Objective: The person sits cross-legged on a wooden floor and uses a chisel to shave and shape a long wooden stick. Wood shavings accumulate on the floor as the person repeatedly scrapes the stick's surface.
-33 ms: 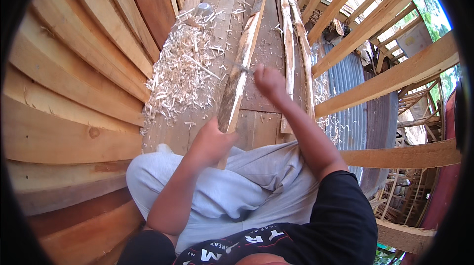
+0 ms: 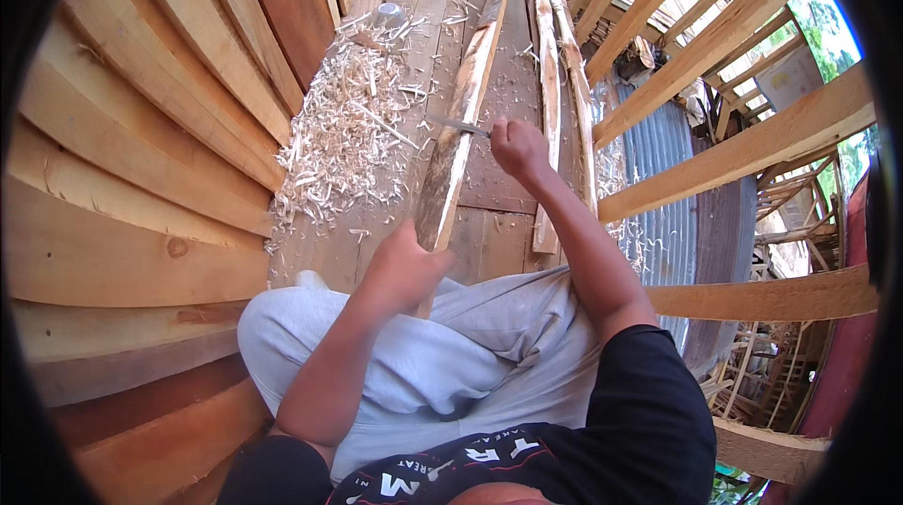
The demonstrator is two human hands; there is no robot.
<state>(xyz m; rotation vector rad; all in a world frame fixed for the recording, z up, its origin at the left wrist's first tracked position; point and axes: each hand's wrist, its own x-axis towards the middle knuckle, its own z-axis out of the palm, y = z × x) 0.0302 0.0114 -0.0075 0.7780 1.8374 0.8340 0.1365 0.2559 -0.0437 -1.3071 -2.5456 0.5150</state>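
Note:
A long, narrow wooden strip (image 2: 467,96), part bark-dark and part pale where shaved, runs away from my lap across the plank floor. Around its near end, my left hand (image 2: 406,268) is closed, slightly blurred, holding the strip over my legs. My right hand (image 2: 519,146) grips the handle of a knife (image 2: 461,125) in a fist, to the right of the strip. The thin blade lies crosswise over the strip, its tip pointing left. The handle is hidden inside my fingers.
Curled wood shavings (image 2: 343,134) are heaped left of the strip, with a small clear cup (image 2: 388,14) at their far end. Two more strips (image 2: 549,82) lie to the right. A plank wall (image 2: 132,213) rises on the left; wooden rails (image 2: 743,152) line the right.
The knife blade and my right hand have shifted very slightly, and the blade shows more plainly. My left hand keeps its place on the strip.

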